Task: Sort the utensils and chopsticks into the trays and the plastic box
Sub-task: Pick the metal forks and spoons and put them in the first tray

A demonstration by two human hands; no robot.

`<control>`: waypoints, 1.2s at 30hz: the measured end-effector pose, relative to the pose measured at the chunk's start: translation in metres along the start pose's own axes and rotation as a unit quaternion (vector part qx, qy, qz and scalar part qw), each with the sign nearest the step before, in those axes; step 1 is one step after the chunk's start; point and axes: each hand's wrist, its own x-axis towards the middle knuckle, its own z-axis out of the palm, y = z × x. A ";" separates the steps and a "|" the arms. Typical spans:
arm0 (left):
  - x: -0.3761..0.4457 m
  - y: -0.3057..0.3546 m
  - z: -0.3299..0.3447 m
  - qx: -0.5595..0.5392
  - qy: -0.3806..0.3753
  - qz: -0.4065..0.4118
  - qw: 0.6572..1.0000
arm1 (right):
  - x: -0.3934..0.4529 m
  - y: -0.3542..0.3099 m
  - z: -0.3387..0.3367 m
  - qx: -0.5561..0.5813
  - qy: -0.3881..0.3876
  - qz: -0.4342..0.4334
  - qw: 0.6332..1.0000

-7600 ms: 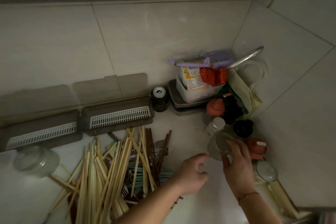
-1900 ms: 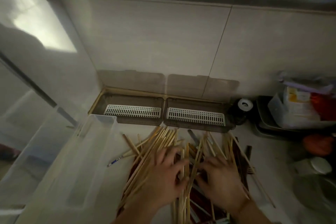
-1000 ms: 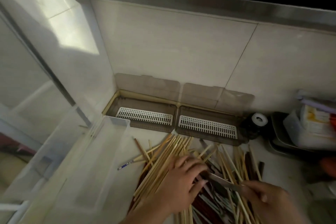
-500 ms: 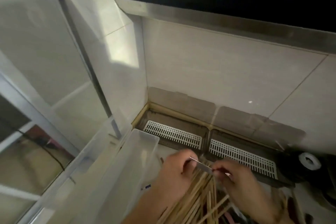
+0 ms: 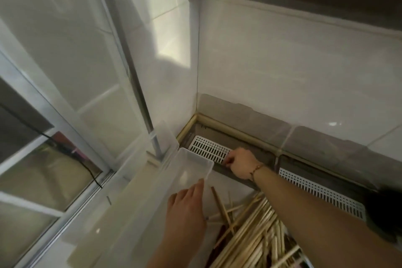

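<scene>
A: Pale tan chopsticks [image 5: 256, 230] at five o'clock, one dark reddish among them.
B: Grey-brown trays [image 5: 250, 150] at three o'clock, white slotted grilles [image 5: 208, 152] inside. Frosted clear plastic box [image 5: 174, 180] at centre. White tiled wall [image 5: 293, 76] at one o'clock.

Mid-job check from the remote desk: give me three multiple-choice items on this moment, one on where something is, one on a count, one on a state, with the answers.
1. Where is the right hand?
A. at the near edge of the left tray
B. inside the plastic box
C. on the chopstick pile

2. How many slotted white tray inserts show along the wall?
A. one
B. two
C. four

3. How does the left hand lie?
A. gripping a bundle of chopsticks
B. fingers extended beside the box's near wall, nothing seen held
C. pinching a spoon

Answers: 1 A, its curled fingers sit at that tray's front rim by the insert. 2 B, one insert in the left tray and one in the right tray. 3 B, the fingers point toward the box with nothing visible in them.
</scene>
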 end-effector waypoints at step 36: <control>-0.077 0.109 0.078 0.116 -0.053 0.287 0.949 | -0.309 0.168 0.064 -0.089 0.203 0.156 0.963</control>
